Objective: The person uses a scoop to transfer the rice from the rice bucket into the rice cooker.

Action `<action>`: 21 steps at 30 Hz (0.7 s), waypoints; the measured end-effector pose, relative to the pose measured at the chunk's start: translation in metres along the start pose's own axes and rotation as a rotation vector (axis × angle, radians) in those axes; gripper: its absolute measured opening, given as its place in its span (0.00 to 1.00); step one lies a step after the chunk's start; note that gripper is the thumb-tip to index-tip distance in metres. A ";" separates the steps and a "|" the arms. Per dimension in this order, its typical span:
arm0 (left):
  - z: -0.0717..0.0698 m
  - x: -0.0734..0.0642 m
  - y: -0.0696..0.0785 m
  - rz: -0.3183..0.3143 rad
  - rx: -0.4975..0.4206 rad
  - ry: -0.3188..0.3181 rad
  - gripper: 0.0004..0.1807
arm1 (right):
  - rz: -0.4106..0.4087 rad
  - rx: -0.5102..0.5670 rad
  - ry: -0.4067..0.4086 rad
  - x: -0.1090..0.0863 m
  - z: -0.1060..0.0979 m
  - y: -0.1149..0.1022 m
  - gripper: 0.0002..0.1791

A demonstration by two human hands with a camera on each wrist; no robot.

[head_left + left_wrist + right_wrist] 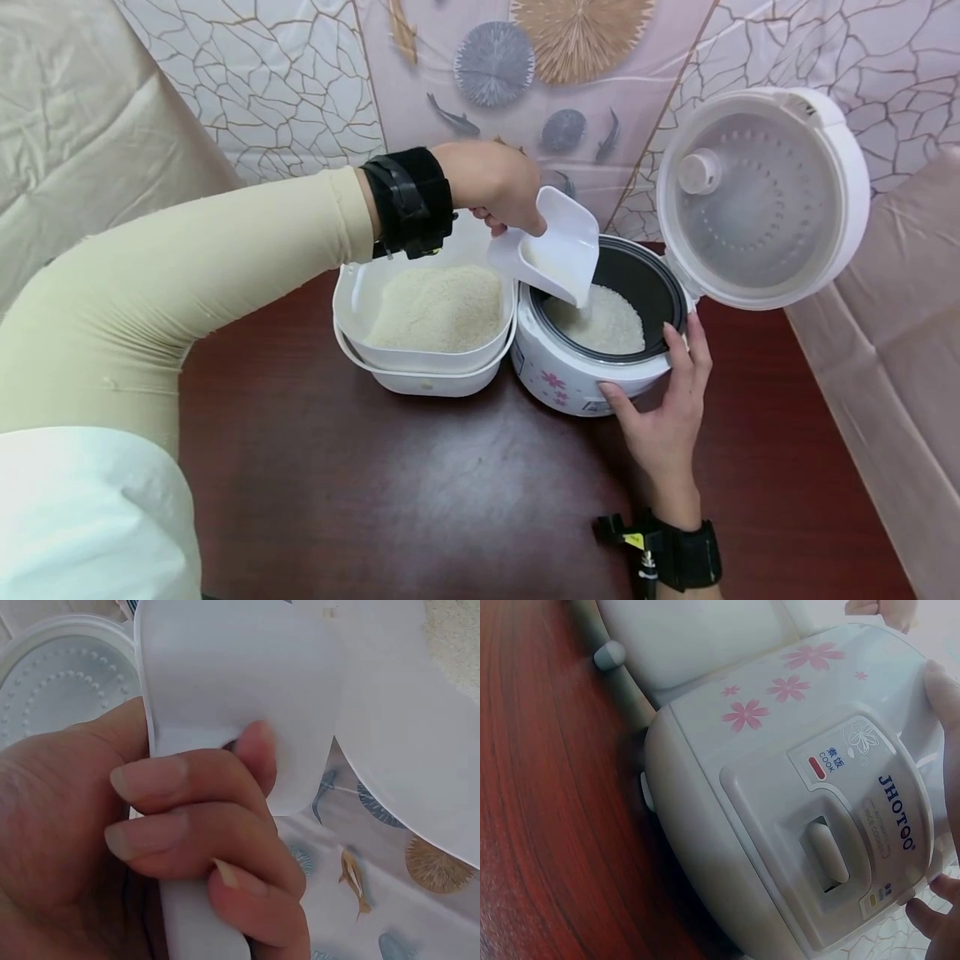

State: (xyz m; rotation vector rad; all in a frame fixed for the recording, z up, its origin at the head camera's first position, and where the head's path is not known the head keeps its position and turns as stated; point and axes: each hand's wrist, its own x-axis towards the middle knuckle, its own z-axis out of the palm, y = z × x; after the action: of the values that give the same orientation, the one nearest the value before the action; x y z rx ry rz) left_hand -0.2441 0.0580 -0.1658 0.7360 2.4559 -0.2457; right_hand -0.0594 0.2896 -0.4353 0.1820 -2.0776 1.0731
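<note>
My left hand grips the handle of a white scoop, fingers curled round it in the left wrist view. The scoop tilts down to the right, its lip over the dark inner pot of a rice cooker. Some rice shows inside the scoop, and a heap of white rice lies in the pot. My right hand rests spread on the cooker's front right side, thumb on the front and fingers at the rim. The front panel with a lever shows in the right wrist view.
Left of the cooker stands a white bin with a large heap of rice, set in a second white tub. The cooker's lid stands raised at the back right. Patterned cloth hangs behind the brown table.
</note>
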 end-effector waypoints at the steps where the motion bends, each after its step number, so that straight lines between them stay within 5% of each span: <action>1: 0.000 0.000 0.001 -0.005 -0.004 0.002 0.23 | 0.000 -0.001 0.000 0.000 0.000 0.000 0.56; 11: -0.001 0.000 0.012 -0.093 0.045 0.024 0.17 | -0.003 0.004 0.002 0.001 -0.002 0.000 0.56; 21: 0.003 0.003 0.015 -0.100 0.127 0.102 0.12 | 0.011 0.003 -0.008 0.001 -0.002 0.002 0.55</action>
State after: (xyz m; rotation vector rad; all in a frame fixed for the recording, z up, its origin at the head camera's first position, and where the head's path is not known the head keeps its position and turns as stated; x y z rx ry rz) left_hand -0.2359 0.0708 -0.1701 0.6947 2.5964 -0.4145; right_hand -0.0594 0.2928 -0.4354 0.1774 -2.0867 1.0834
